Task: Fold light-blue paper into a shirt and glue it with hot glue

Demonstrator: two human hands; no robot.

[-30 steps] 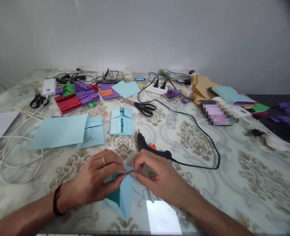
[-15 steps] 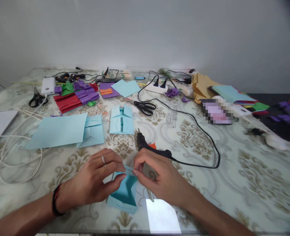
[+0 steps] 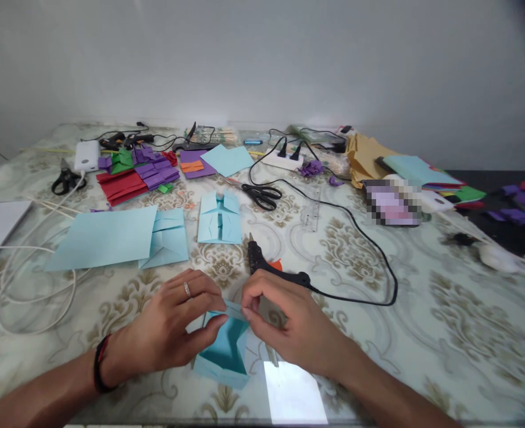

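A light blue folded paper box [image 3: 222,375] stands open-topped near the table's front edge. My left hand [image 3: 177,318], with a ring and a dark wristband, pinches the left part of its far rim between thumb and fingers. At the right end of that same rim, my right hand [image 3: 289,318] closes thumb and fingertips on the paper. Just beyond my right hand lies a black glue gun [image 3: 278,270], with an orange scrap [image 3: 277,264] beside it. A flat folded blue piece [image 3: 220,219] rests farther back.
Blue sheets [image 3: 106,238] and a white cable [image 3: 4,297] lie at the left. Black scissors [image 3: 262,195], a clear ruler [image 3: 311,215] and a power strip [image 3: 284,157] are farther back. The glue gun's black cord loops right. A phone [image 3: 394,203] lies at the right.
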